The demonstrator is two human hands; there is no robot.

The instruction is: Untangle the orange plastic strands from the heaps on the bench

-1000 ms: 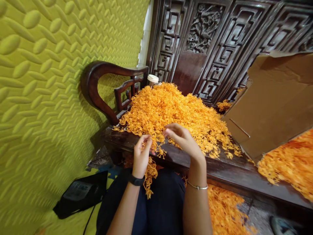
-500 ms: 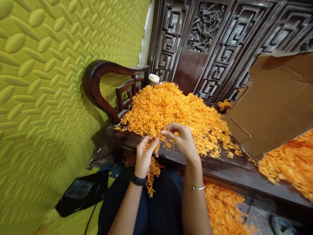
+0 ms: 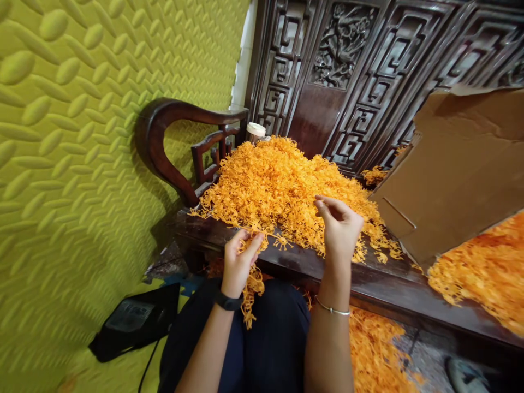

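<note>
My left hand (image 3: pixel 237 267) is closed on a bunch of small orange, spider-shaped plastic pieces (image 3: pixel 249 297), linked together and hanging down over my lap. A few thin-legged pieces also stick out past its thumb, at the front edge of the heap. Raised to the right, my right hand (image 3: pixel 343 232) pinches thumb and forefinger together in front of the orange heap; whatever lies between the fingertips is too small to make out. The large heap of orange pieces (image 3: pixel 266 180) covers the seat of the dark wooden bench (image 3: pixel 298 267).
A brown cardboard box (image 3: pixel 462 169) stands tilted on the right, beside another orange pile (image 3: pixel 483 267). More orange pieces (image 3: pixel 372 349) lie below the bench. The curved armrest (image 3: pixel 149 131), a white-lidded jar (image 3: pixel 256 130) and a black bag (image 3: pixel 135 316) are to the left.
My right hand has moved right and slightly up, away from my left hand. My left hand keeps hold of the orange bunch in nearly the same place.
</note>
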